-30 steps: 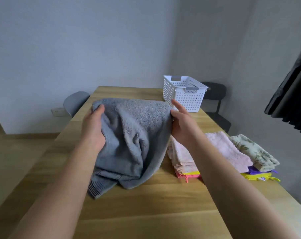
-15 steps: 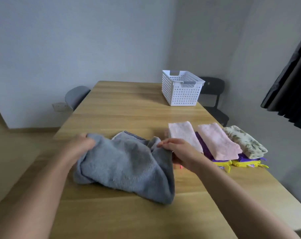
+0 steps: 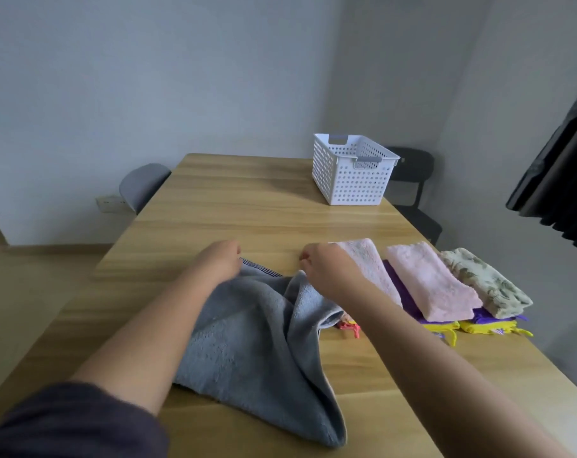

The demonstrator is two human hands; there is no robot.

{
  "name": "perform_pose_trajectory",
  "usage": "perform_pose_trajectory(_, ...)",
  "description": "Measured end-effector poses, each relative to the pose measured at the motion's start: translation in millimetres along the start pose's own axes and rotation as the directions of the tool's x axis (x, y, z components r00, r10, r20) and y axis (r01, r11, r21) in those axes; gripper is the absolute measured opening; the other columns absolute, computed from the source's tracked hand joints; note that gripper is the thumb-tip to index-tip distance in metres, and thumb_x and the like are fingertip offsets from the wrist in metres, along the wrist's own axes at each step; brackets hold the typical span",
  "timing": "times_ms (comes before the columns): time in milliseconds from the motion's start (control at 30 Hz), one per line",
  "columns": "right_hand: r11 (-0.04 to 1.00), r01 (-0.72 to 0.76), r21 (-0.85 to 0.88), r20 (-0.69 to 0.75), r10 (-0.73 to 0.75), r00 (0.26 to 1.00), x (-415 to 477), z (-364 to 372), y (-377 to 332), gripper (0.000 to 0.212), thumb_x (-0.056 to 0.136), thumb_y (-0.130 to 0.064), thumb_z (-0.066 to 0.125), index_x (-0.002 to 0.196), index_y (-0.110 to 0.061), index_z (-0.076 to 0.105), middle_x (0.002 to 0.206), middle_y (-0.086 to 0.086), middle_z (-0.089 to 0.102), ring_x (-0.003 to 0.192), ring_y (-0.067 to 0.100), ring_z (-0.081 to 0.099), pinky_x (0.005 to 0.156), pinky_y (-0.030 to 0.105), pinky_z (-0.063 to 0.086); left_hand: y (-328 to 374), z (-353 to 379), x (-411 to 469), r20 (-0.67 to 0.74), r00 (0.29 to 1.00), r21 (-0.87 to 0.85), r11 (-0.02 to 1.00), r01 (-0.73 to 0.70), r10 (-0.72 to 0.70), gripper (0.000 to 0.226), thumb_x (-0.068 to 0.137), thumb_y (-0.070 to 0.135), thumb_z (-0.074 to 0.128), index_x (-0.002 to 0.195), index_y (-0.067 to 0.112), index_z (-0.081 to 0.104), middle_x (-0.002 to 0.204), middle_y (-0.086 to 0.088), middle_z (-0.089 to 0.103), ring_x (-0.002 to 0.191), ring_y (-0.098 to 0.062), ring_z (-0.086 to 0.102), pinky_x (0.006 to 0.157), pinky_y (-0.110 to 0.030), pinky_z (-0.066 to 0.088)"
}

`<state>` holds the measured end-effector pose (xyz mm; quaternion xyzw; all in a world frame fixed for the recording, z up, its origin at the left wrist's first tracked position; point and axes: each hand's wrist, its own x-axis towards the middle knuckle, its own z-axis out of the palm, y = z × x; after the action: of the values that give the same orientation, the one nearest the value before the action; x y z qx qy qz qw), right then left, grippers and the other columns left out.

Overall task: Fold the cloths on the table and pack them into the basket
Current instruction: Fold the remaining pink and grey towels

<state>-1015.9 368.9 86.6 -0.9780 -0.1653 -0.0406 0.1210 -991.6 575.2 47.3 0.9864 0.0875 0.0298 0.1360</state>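
A grey towel (image 3: 257,352) lies crumpled on the wooden table (image 3: 247,213) in front of me. My left hand (image 3: 219,259) grips its far edge near the striped hem, fingers curled. My right hand (image 3: 323,269) pinches a raised fold of the same towel at its far right. To the right lie folded cloths: two pink ones (image 3: 429,279), a floral one (image 3: 485,285), and purple and yellow ones (image 3: 488,325) beneath them. The white perforated basket (image 3: 353,180) stands at the far right of the table, with nothing visible inside.
A grey chair (image 3: 141,183) stands at the table's far left and a black chair (image 3: 412,180) behind the basket. A dark curtain (image 3: 558,173) hangs at the right. Bare tabletop stretches between the towel and the basket.
The towel came down from being held up in the air onto the table. Both hands then moved to its far edge and closer together, still gripping it.
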Motion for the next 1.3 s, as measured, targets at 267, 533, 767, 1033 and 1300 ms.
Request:
perform_pose_trajectory(267,1.0,0.007,0.008,0.186,-0.008,0.983,44.7,34.5,3.6,0.04,0.083,0.007,0.046,0.119,-0.006,0.062,0.112,0.013,0.066,0.099,0.029,0.063,0.078,0.03,0.051,4.0,23.3,38.4,0.048,0.997,-0.013,0.998,-0.065,0.066,0.026,0.089,0.014,0.056,0.115,0.015,0.061,0.118,-0.008,0.06,0.109,-0.029,0.055,0.085,-0.032,0.045)
perform_pose_trajectory(533,0.894,0.053,0.446,0.256,-0.184,0.949,43.7,29.6,2.5,0.03,0.077,-0.021,0.072,0.103,-0.015,0.057,0.085,-0.002,0.064,0.08,0.015,0.06,0.076,0.03,0.052,7.4,-44.1,12.0,-0.171,0.985,-0.931,0.333,-0.149,-0.036,0.018,0.092,0.0,0.05,0.103,0.014,0.053,0.088,0.0,0.06,0.083,-0.016,0.059,0.078,-0.026,0.048)
perform_pose_trajectory(767,0.53,-0.131,0.838,0.31,-0.264,0.913,14.1,-37.5,-5.0,0.029,0.095,-0.038,0.052,0.088,-0.013,0.065,0.067,-0.006,0.066,0.056,0.006,0.061,0.048,0.018,0.048,5.4,-86.4,-8.3,-0.415,0.892,-0.821,0.496,-0.283,-0.179,0.016,0.094,0.015,0.051,0.08,0.018,0.058,0.078,0.004,0.06,0.073,-0.009,0.055,0.07,-0.02,0.044)
perform_pose_trajectory(1033,0.961,0.03,0.274,0.371,-0.135,0.919,-14.0,-93.0,21.3,0.019,0.088,-0.031,0.065,0.082,-0.013,0.067,0.071,0.003,0.062,0.062,0.014,0.056,0.056,0.019,0.045,-24.3,-120.2,-36.4,-0.431,0.809,-0.873,0.413,-0.261,-0.399,0.021,0.088,0.017,0.05,0.068,0.019,0.052,0.074,-0.001,0.057,0.079,-0.017,0.053,0.072,-0.029,0.038)
perform_pose_trajectory(1300,0.861,-0.017,0.508,0.339,-0.182,0.923,-43.5,-48.5,16.2,0.011,0.087,-0.024,0.063,0.09,-0.014,0.068,0.085,0.01,0.068,0.076,0.02,0.061,0.077,0.036,0.056,-27.6,-67.6,-72.2,-0.049,0.99,-0.515,0.853,0.09,-0.135,0.033,0.089,0.037,0.055,0.106,0.01,0.062,0.099,-0.008,0.06,0.096,-0.024,0.056,0.073,-0.029,0.036)
